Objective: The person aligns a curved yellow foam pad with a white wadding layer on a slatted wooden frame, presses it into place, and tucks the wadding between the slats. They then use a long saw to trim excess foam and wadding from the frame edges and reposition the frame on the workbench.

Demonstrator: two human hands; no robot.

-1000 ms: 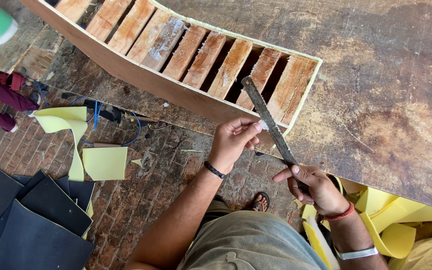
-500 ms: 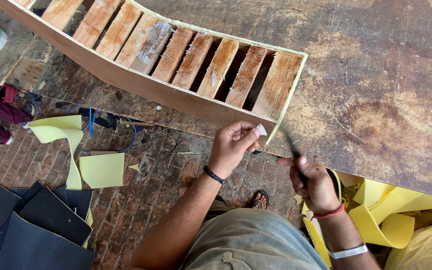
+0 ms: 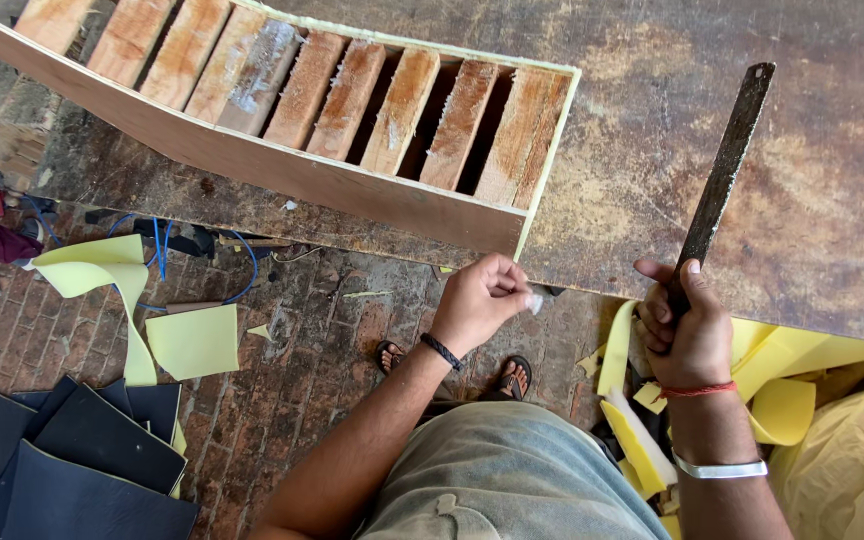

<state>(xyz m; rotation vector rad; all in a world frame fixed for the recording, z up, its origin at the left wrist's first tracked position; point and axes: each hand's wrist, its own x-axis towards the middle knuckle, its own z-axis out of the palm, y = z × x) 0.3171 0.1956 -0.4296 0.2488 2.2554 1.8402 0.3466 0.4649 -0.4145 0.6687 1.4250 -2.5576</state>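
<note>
- I'm seeing my left hand [image 3: 487, 300] wearing a black braided band at the wrist, the arm bare.
- My right hand [image 3: 690, 335] is wearing a thin red thread at the wrist and a silver bangle nearer.
- I'm wearing grey-green trousers and dark open sandals.

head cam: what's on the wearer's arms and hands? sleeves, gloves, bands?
No gloves and no sleeves in view: both forearms are bare. The left hand has a thin black braided band at its wrist. The right hand has a red thread tied at its wrist and, further up the forearm, a plain silver metal bangle. No rings or markings can be made out.
</note>
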